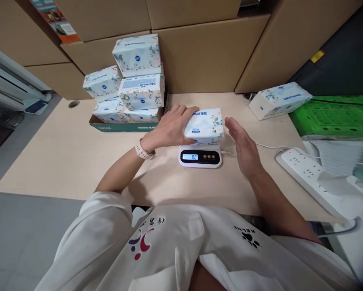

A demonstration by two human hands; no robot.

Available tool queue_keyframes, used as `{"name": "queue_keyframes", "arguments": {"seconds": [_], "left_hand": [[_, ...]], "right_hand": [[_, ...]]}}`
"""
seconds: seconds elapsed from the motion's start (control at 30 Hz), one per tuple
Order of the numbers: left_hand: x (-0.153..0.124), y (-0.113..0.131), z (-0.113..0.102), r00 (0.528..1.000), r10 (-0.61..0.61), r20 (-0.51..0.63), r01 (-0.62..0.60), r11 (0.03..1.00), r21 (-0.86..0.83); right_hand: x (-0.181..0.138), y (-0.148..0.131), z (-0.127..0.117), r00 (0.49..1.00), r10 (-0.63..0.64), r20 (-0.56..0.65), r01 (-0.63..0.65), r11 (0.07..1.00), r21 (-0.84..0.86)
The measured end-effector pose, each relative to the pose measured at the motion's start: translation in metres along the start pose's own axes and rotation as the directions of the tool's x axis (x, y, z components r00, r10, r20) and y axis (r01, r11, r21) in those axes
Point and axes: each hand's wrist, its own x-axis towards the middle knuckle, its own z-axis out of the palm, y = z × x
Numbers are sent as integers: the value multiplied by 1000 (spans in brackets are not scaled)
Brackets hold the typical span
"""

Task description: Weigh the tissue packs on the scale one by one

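The setting appears to be a packing or stockroom workplace, as indicated by large cardboard cartons (pixel 208 56) stacked behind a plain table (pixel 47 157) bearing a digital scale (pixel 200 163), a multi-socket power strip (pixel 316 180) and wrapped packs (pixel 204 121), some piled in a low box (pixel 123 127).

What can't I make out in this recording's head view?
All in the head view:
- Start of the lettering on the tissue pack: covered by the left hand.
- Top of the scale: mostly hidden by that pack.
- Markings on its buttons: too small.
- Green crate: cut off by the right edge.
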Motion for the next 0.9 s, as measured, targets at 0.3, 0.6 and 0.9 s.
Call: {"name": "queue_keyframes", "arguments": {"seconds": [0.3, 0.6, 0.9], "left_hand": [[-16, -30, 34, 946, -222, -237, 28, 784, -620], [-76, -23, 84, 835, -548, -51, 156, 325, -933], [-77, -25, 98, 862, -502, 73, 215, 231, -949]], "right_hand": [[-9, 13, -1, 992, 121, -23, -120, 992, 37], [-5, 37, -9, 947, 300, -116, -302, 953, 5], [-10, 38, -19, 968, 250, -35, -248, 918, -309]]}}
